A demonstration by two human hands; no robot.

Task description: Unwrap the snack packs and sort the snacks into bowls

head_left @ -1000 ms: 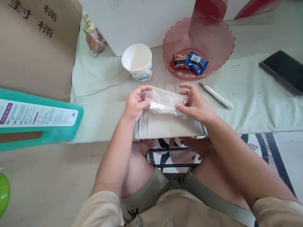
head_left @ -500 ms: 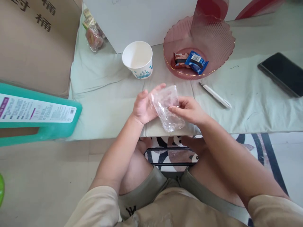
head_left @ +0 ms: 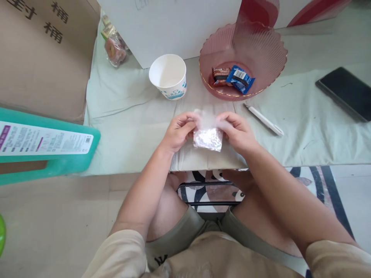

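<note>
A small clear plastic bag [head_left: 208, 138] hangs between my two hands just above the near edge of the cloth-covered table [head_left: 127, 127]. My left hand [head_left: 178, 131] pinches its top left corner, fingers closed. On the other side my right hand [head_left: 237, 131] pinches the top right corner. The bag's upper part is blurred; its lower part looks crinkled and shiny. Beyond my hands stand a white paper cup [head_left: 168, 76] and a pink ribbed bowl [head_left: 261, 50] holding wrapped snacks [head_left: 234, 78].
A white pen-like tool [head_left: 264, 120] lies right of my hands, and a black phone [head_left: 346, 92] at far right. A cardboard box [head_left: 40, 58] and a teal stool [head_left: 46, 144] stand at left. A white box [head_left: 174, 23] and a wrapped packet [head_left: 114, 48] are behind.
The bag was stretched wide between both hands, then turned upright with my left palm open. Now both hands pinch its top corners, close together.
</note>
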